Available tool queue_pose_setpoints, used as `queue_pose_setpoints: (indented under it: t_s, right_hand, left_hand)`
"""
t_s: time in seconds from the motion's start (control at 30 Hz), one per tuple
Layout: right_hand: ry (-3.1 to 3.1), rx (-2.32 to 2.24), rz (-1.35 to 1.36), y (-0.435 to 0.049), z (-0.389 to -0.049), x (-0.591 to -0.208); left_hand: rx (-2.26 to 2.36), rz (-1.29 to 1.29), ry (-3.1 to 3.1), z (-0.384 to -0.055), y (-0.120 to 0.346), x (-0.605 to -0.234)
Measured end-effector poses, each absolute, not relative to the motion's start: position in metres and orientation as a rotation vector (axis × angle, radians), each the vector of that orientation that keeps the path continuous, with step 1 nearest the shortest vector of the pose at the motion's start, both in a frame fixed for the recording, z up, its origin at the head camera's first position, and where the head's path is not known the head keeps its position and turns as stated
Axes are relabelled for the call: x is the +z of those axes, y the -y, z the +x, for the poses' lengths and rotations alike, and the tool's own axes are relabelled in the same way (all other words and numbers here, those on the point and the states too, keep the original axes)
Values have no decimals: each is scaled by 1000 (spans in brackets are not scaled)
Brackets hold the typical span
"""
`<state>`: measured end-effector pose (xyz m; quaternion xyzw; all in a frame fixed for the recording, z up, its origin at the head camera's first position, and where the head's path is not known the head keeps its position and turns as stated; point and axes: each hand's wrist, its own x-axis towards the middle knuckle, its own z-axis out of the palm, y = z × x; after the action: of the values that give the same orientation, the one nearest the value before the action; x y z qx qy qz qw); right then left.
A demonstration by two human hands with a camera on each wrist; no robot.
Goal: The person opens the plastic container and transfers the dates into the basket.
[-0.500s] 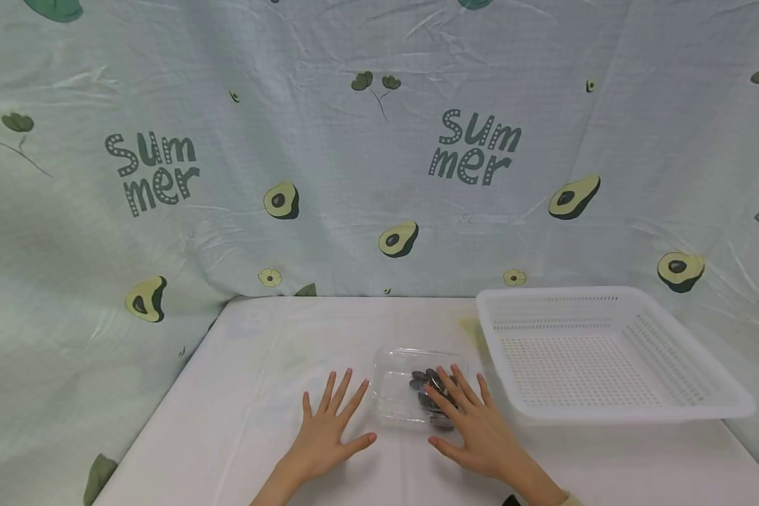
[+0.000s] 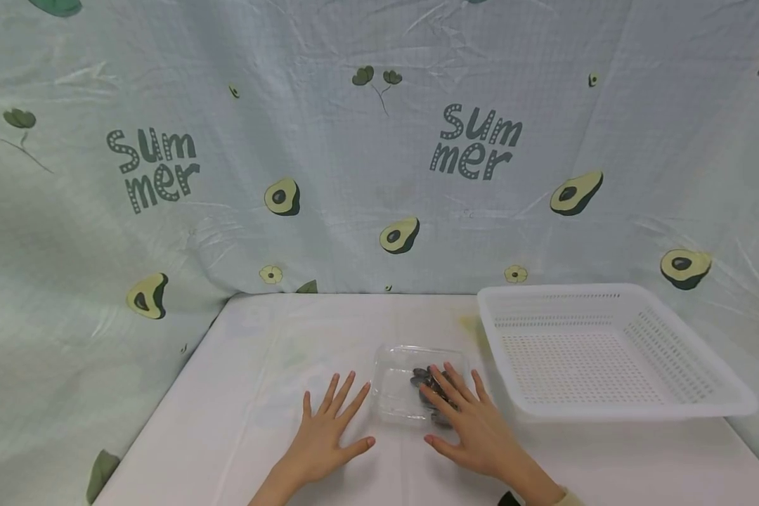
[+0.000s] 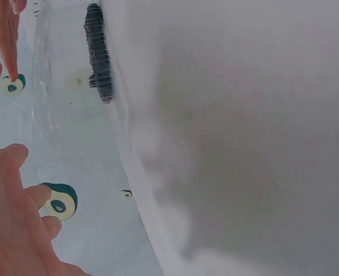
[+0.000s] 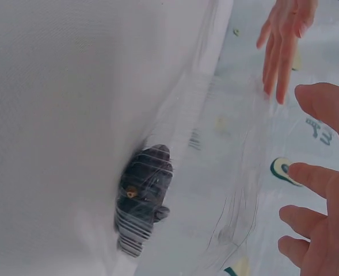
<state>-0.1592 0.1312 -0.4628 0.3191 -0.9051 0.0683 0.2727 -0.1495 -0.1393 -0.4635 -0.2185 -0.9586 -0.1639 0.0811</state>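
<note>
A clear plastic box [image 2: 395, 383] stands near the middle of the table. Several small dark oval pieces [image 4: 143, 192], whose kind I cannot tell, lie inside it toward the right. My right hand [image 2: 477, 432] is spread over the box's right part, hiding some of the pieces in the head view; in the right wrist view its fingers are apart from the box wall. My left hand [image 2: 319, 439] is spread just left of the box, fingers straight and fanned, holding nothing. Through the clear wall the left wrist view also shows the dark pieces [image 3: 98, 54].
A large white perforated basket [image 2: 575, 383] stands on the right of the table, with nothing visible in it. The white table [image 2: 228, 422] ends at a hanging cloth [image 2: 329, 140] printed with avocados and lettering, behind and to the left.
The head view has tilted slightly, so the cloth and table sit a little higher. My right hand has shifted slightly left over the box; the left hand has hardly moved.
</note>
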Motion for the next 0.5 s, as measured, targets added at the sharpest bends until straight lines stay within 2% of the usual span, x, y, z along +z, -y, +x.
queue_pose_setpoints:
  t_s: [0.5]
  right_hand:
    - [2416,206,950,-111,-162,-459]
  left_hand:
    - [-565,-660,2846,-139,145,-463]
